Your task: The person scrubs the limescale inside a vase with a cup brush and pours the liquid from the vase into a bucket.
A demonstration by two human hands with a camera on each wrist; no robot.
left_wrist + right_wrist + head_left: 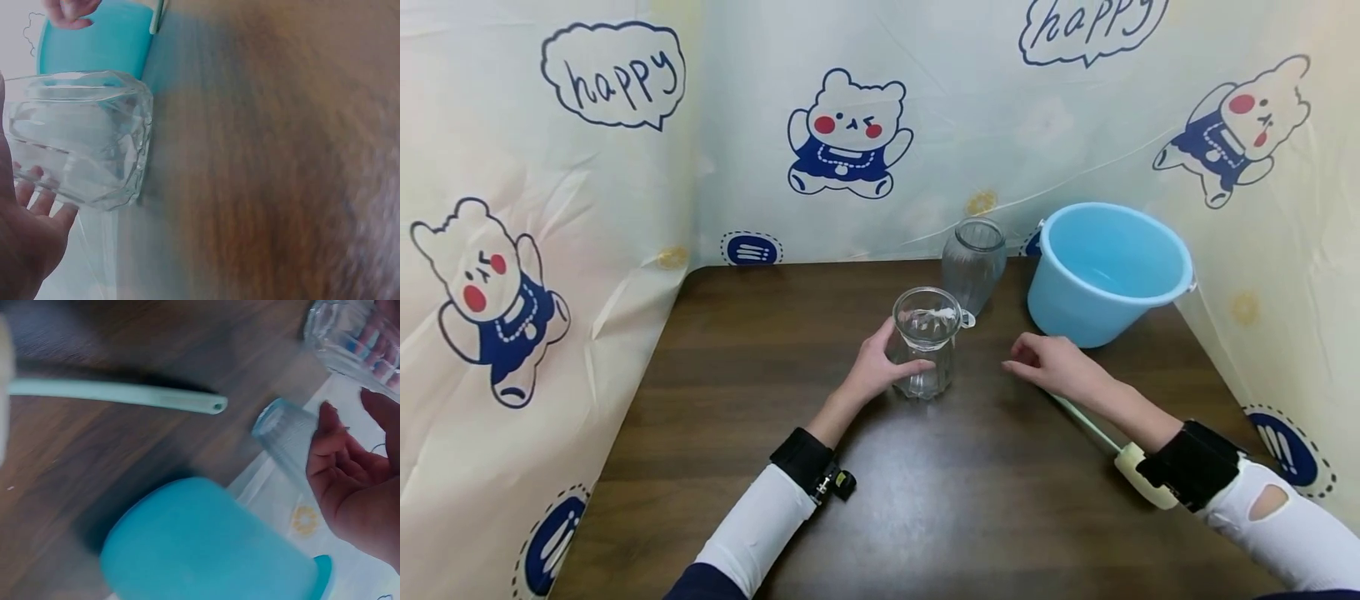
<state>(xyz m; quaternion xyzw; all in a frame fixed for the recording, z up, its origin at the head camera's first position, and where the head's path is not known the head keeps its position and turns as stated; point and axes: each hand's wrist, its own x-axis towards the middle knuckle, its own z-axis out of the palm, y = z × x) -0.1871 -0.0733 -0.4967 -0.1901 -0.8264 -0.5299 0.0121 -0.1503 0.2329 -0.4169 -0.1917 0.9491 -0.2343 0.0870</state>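
Observation:
A clear glass jar (925,379) stands upright on the table. My left hand (880,362) grips it at the side, thumb across the front; in the left wrist view, fingers (44,203) show behind the glass (81,144). My right hand (1060,367) hovers to the right of the jar with loosely bent fingers and nothing in them. Below it lies a sponge brush, its pale green handle (1086,423) pointing toward the jar and its cream sponge head (1142,479) partly under the right wrist. The handle's holed end (209,403) appears in the right wrist view.
A ribbed glass vase (973,267) stands just behind the jar. To its right, a light blue bucket (1078,304) sits near the table's back edge. Printed cloth (947,150) hangs around the brown table (760,333).

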